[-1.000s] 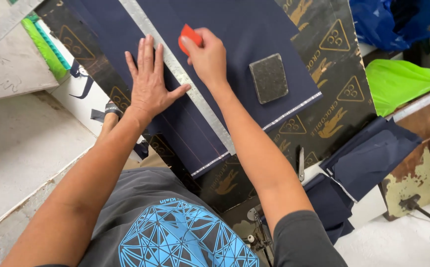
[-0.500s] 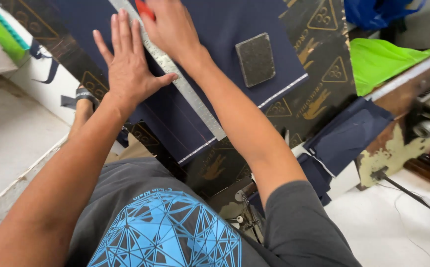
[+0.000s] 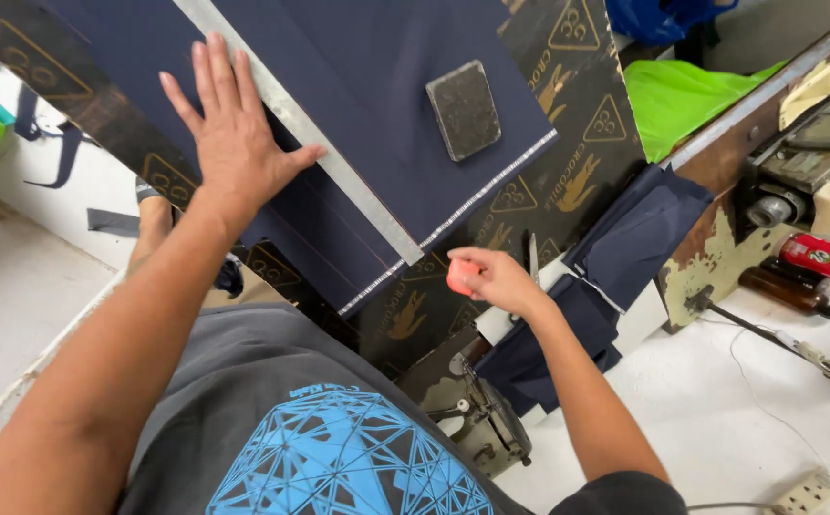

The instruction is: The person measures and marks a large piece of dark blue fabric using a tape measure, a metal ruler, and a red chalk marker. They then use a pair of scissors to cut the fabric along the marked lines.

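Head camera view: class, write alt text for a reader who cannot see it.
The left hand presses flat on navy fabric beside a long metal ruler, while the right hand holds a red piece of chalk off the cloth's near edge. A dark square weight rests on the fabric.

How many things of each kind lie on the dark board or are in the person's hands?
Navy cloth: 1
Metal ruler, under the left hand: 1
Dark flat weight: 1
Red chalk piece, in the right hand: 1
Total: 4
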